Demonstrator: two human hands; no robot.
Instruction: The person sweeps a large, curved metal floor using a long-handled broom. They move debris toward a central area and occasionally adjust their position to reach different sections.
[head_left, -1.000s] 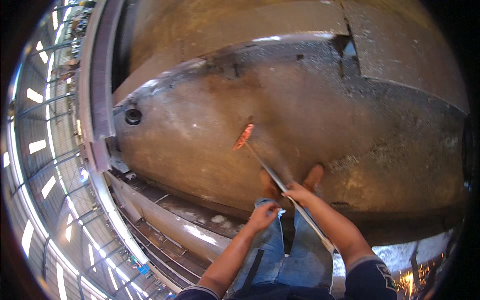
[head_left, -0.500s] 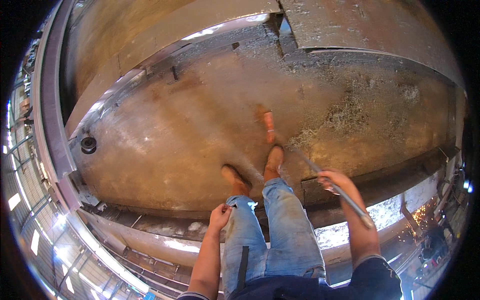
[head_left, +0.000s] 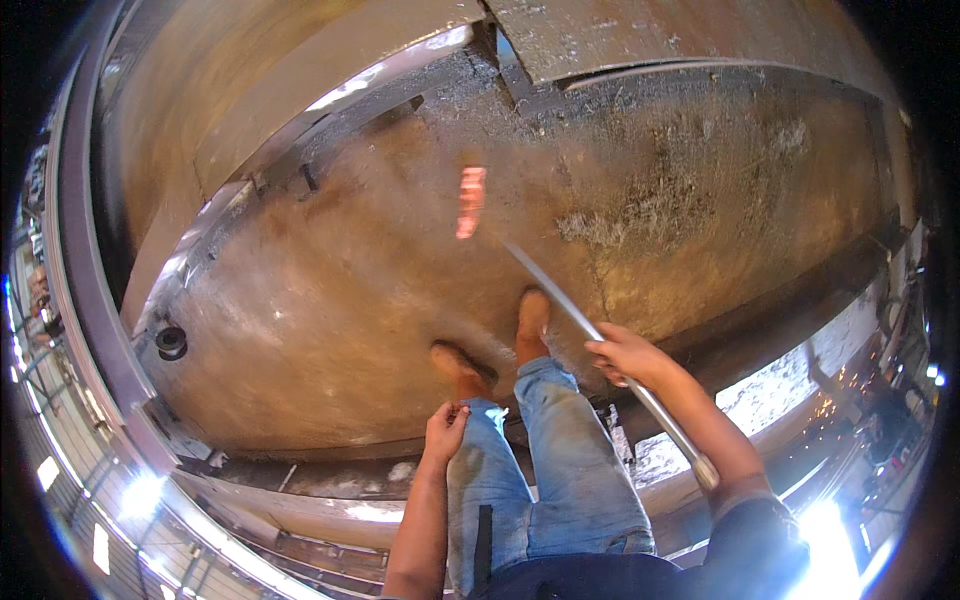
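My right hand (head_left: pixel 628 355) is wrapped round the grey pole of a broom (head_left: pixel 648 400), which slants from beside my right forearm toward the far left. At its far end the orange broom head (head_left: pixel 471 202) is smeared by motion, over the brown metal plate (head_left: pixel 350 260) I stand on. The joint between pole and head is hard to make out. My left hand (head_left: pixel 447 432) hangs beside my left knee, its fingers curled in, with nothing visible in them.
Grey debris (head_left: pixel 640 215) lies scattered over the right part of the plate. A dark spool-shaped piece (head_left: pixel 171 343) stands at the left. Raised metal edges and gaps surround the plate. Sparks (head_left: pixel 825 405) and a bright glare show at the lower right.
The broom head has swung left and farther away from my feet. My right hand has shifted left with the pole. My left hand stays by my knee; the view has shifted slightly.
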